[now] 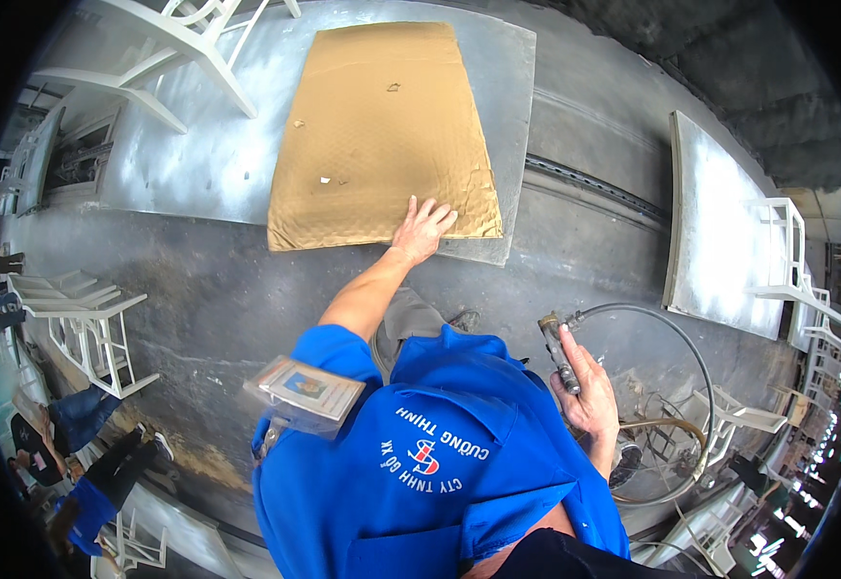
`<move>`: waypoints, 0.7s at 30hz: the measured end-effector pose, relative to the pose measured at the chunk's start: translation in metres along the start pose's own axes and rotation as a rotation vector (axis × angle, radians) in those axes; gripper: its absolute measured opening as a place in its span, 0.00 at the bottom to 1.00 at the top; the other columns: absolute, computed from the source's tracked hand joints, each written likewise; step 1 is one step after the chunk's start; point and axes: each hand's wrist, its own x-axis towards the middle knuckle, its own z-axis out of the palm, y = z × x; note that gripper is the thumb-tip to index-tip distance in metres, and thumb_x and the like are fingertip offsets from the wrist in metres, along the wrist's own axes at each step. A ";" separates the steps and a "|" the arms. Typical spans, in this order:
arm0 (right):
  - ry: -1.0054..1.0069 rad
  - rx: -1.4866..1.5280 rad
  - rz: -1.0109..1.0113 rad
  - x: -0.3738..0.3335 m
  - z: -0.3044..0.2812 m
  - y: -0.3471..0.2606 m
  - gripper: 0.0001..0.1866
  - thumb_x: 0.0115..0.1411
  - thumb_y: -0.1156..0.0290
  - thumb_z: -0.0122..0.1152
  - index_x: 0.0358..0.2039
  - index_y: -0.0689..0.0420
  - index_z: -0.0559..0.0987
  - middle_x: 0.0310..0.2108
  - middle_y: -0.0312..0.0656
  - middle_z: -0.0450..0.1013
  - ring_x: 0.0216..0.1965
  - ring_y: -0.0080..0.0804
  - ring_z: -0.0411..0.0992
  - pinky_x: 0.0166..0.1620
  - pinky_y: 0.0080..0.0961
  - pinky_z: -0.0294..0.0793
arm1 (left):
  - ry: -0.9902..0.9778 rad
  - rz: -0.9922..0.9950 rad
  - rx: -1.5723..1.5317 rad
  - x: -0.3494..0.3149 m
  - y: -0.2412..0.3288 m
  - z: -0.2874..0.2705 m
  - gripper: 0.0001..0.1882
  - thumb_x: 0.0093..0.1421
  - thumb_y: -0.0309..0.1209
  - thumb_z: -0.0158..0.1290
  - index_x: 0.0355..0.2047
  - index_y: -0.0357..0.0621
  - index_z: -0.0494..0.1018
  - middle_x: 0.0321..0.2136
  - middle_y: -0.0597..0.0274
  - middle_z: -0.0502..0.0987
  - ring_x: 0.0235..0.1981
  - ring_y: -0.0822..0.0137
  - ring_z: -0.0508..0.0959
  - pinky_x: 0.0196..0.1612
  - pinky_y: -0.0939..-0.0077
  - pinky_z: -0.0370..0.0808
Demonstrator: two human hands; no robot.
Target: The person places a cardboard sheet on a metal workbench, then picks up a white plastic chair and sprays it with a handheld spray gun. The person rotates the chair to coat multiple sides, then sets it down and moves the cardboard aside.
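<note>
A brown cardboard sheet, dented and holed in spots, lies on a grey metal-topped panel in front of me. My left hand rests palm down on the near edge of the cardboard, its fingers stretched and apart. Off to the right and clear of the cardboard, my right hand is closed on a metal spray gun. The index finger lies straight along it, and part of the grip is hidden by the palm. A dark hose runs from the gun's upper end and loops down on the right.
A white chair frame stands on the panel at the far left. Another white chair is at left, near people. At right stands a second panel bearing a white frame. A rail crosses the floor; tangled hoses lie nearby.
</note>
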 end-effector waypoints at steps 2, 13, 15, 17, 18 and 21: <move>-0.020 -0.005 -0.008 0.007 0.004 -0.014 0.43 0.57 0.76 0.67 0.73 0.50 0.62 0.48 0.57 0.76 0.46 0.61 0.76 0.50 0.45 0.77 | -0.083 0.030 0.024 -0.009 -0.007 0.007 0.32 0.59 0.25 0.54 0.65 0.52 0.68 0.63 0.63 0.68 0.66 0.52 0.63 0.71 0.31 0.56; -0.081 -0.015 -0.157 0.062 0.032 -0.082 0.44 0.58 0.76 0.67 0.74 0.49 0.61 0.50 0.56 0.76 0.48 0.61 0.77 0.51 0.44 0.77 | -0.292 0.163 0.013 -0.017 -0.058 0.006 0.34 0.62 0.29 0.56 0.69 0.56 0.64 0.66 0.63 0.63 0.71 0.54 0.57 0.74 0.29 0.47; -0.135 0.000 -0.147 0.067 0.036 -0.087 0.45 0.58 0.76 0.67 0.74 0.48 0.60 0.51 0.55 0.76 0.49 0.61 0.76 0.53 0.43 0.77 | -0.360 0.042 -0.025 -0.026 -0.050 0.012 0.33 0.61 0.31 0.59 0.68 0.57 0.66 0.66 0.60 0.63 0.72 0.52 0.56 0.73 0.28 0.45; -0.167 0.025 -0.121 0.072 0.041 -0.086 0.43 0.59 0.74 0.66 0.74 0.49 0.60 0.53 0.55 0.76 0.50 0.60 0.77 0.54 0.42 0.77 | -0.452 -0.081 -0.053 -0.043 -0.039 0.022 0.34 0.60 0.40 0.63 0.67 0.58 0.69 0.68 0.53 0.62 0.73 0.47 0.55 0.71 0.23 0.44; -0.182 0.042 -0.123 0.074 0.044 -0.084 0.43 0.60 0.73 0.66 0.74 0.50 0.60 0.53 0.55 0.76 0.50 0.59 0.77 0.55 0.41 0.77 | -0.521 -0.173 -0.153 -0.055 -0.034 0.028 0.36 0.60 0.42 0.64 0.68 0.56 0.67 0.70 0.49 0.61 0.73 0.45 0.56 0.73 0.29 0.47; -0.172 0.080 -0.241 0.085 0.055 -0.071 0.40 0.62 0.69 0.65 0.74 0.52 0.61 0.55 0.56 0.76 0.50 0.55 0.79 0.55 0.40 0.77 | -0.713 -0.441 -0.514 -0.102 -0.033 0.043 0.37 0.61 0.49 0.63 0.68 0.52 0.68 0.71 0.47 0.62 0.72 0.44 0.61 0.73 0.43 0.55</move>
